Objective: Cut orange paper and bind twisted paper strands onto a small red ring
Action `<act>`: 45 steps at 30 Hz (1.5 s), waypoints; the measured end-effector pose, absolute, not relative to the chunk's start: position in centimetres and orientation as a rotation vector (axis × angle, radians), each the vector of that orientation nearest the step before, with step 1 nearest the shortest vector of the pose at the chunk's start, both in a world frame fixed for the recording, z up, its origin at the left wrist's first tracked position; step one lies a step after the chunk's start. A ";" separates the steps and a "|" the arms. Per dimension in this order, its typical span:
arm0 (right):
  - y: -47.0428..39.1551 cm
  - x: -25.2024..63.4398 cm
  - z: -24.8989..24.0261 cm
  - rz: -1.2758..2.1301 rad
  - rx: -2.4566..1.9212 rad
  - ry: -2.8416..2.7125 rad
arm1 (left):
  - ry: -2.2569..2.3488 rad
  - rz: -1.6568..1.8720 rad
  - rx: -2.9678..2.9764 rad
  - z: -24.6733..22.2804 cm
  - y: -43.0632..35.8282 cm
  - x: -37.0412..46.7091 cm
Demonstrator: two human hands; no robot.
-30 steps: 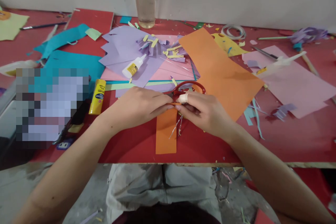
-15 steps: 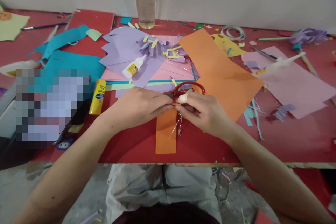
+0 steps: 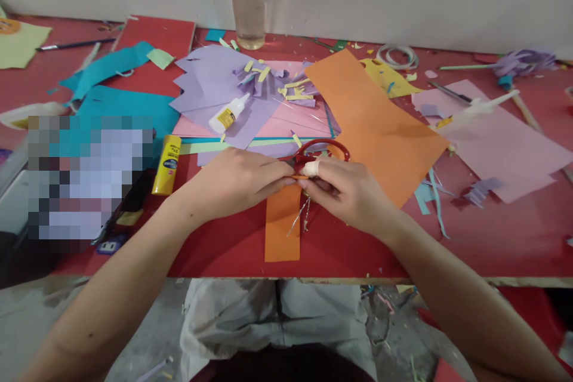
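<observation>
An orange paper strip (image 3: 282, 230) lies near the front edge of the red table, its far end raised between my hands. My left hand (image 3: 239, 182) pinches that end from the left. From the right, my right hand (image 3: 347, 191), with a white wrap on one finger, pinches the same folded end. Thin silvery strands (image 3: 305, 215) hang beside the strip under my right fingers. Red-handled scissors (image 3: 342, 146) lie just behind my hands, partly hidden by them.
A yellow glue stick (image 3: 166, 166) stands left of my left hand. Behind are a white glue bottle (image 3: 226, 117), purple paper (image 3: 215, 80) and a tall bottle (image 3: 249, 15). A large orange sheet (image 3: 371, 125) and pink paper (image 3: 505, 137) lie to the right.
</observation>
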State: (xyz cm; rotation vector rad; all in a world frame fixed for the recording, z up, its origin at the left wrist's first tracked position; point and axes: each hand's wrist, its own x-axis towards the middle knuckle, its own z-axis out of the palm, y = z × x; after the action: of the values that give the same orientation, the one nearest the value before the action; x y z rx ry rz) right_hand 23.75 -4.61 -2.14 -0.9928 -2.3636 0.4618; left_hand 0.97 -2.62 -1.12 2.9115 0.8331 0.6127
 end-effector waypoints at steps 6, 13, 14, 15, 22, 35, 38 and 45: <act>-4.7 23.7 -2.2 0.448 -1.007 -2.371 | 0.832 0.604 2.908 -1.1 -2.6 0.9; -4.7 23.7 -2.2 0.441 -1.004 -2.370 | 0.830 0.605 2.914 -1.2 -2.6 0.9; -4.7 23.7 -2.2 0.439 -1.003 -2.371 | 0.829 0.606 2.914 -1.2 -2.6 0.9; -4.6 23.7 -2.2 0.436 -1.003 -2.373 | 0.827 0.606 2.914 -1.2 -2.6 1.0; -4.6 23.7 -2.2 0.430 -0.997 -2.370 | 0.834 0.609 2.919 -1.2 -2.6 1.0; -4.6 23.7 -2.1 0.434 -1.008 -2.369 | 0.852 0.608 2.959 -1.1 -2.6 1.0; -4.6 23.7 -2.0 0.433 -1.022 -2.381 | 0.872 0.546 2.980 -1.1 -2.6 1.0; -4.6 23.9 -2.0 0.417 -1.008 -2.400 | 0.880 0.481 3.009 -1.0 -2.6 1.0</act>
State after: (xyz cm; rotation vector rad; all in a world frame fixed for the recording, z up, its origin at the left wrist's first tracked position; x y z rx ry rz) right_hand 23.88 -4.59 -1.99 -1.0083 -2.4003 0.4170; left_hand 0.97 -2.59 -0.99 3.0092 0.8796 0.4812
